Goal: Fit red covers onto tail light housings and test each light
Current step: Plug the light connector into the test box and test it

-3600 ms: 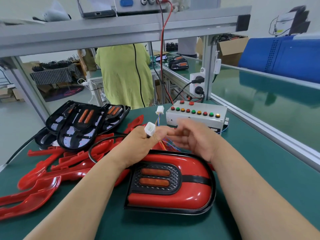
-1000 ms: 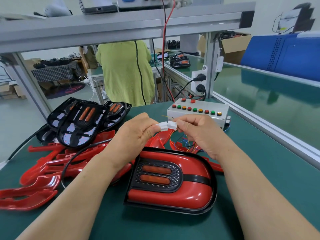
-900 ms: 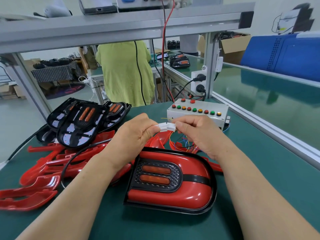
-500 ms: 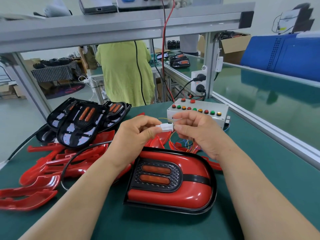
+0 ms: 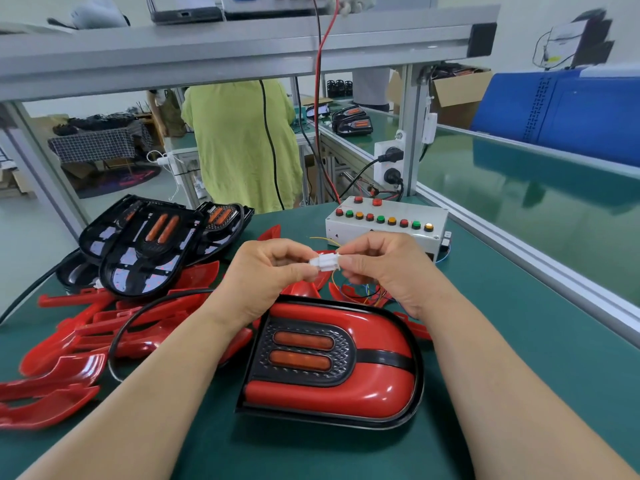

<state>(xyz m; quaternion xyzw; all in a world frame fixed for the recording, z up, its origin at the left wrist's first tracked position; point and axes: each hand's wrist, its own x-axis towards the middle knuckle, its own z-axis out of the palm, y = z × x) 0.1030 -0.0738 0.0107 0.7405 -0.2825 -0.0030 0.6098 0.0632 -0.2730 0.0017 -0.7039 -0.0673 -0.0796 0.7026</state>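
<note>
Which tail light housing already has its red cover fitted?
The tail light housing nearest the person, centre front: its red cover is on. The stacked housings at far left are bare black.

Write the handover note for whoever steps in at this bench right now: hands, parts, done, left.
Left hand and right hand each pinch one half of the white plastic connector, halves joined or nearly so.
Red-covered tail light in its black housing lies on the green mat below them; grey button test box behind.
Done: this cover fitted.
Left: test it, then cover the bare black housings, far left, from the loose red covers.
</note>
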